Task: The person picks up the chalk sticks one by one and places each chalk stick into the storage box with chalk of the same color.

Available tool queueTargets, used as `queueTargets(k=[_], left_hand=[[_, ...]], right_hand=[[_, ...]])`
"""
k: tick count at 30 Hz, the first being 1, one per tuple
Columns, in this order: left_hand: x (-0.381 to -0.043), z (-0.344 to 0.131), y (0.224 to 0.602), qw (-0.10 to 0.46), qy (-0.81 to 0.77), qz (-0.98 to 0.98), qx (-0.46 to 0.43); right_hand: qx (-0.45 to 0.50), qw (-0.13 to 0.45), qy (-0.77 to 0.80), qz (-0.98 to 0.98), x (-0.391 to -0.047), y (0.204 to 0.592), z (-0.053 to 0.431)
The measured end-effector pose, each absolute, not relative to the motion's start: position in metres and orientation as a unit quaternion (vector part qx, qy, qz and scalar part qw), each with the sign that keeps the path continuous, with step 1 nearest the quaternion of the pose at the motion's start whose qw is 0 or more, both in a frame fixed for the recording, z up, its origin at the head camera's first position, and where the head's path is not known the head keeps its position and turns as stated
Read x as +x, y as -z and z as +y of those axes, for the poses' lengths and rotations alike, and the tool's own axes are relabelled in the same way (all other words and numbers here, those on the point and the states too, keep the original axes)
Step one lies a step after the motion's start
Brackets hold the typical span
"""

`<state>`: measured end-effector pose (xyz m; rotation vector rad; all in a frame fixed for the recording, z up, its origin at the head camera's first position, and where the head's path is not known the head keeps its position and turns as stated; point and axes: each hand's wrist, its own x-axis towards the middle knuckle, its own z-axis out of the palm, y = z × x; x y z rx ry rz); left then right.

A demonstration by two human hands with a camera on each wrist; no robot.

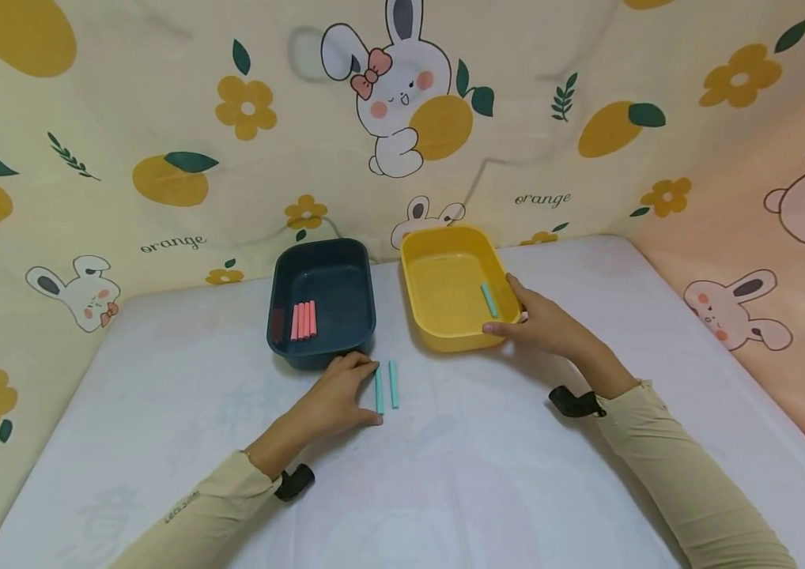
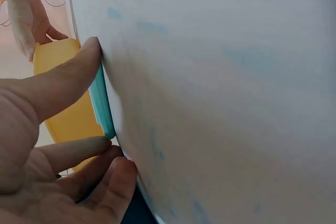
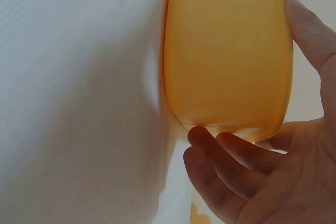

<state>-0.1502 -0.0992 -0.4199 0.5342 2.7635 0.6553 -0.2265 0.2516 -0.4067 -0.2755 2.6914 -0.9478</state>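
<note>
On the white table, my left hand (image 1: 334,399) pinches a teal chalk stick (image 1: 379,391) end to end, thumb at the near end and a fingertip at the far end. In the left wrist view that chalk (image 2: 102,103) spans the gap between thumb and finger. Just right of it lies a second teal chalk stick (image 1: 394,385). My right hand (image 1: 548,320) holds the yellow bin (image 1: 445,341) by its near right corner, the thumb over the rim and the other fingers against the outer wall (image 3: 228,61). Inside that bin rests one teal chalk stick (image 1: 489,300).
A dark blue bin (image 1: 320,356) stands left of the yellow one, with several pink chalk sticks (image 1: 304,320) side by side in it. Behind both bins hangs a patterned cloth (image 1: 260,182) with rabbits and oranges. Dark straps with small modules sit on both wrists.
</note>
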Motion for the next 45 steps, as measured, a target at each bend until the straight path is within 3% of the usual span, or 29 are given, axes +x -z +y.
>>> queueTargets(k=[24,45], left_hand=[[-0.149,-0.107,0.415,0.137,-0.320,0.931,0.110],[-0.150,-0.097,0.395,0.133,-0.347,0.920,0.122]], right_hand=[[-0.115,0.130,0.334,0.927,-0.222,0.403,0.248],[-0.111,0.139,0.324,0.929,-0.226,0.407,0.255]])
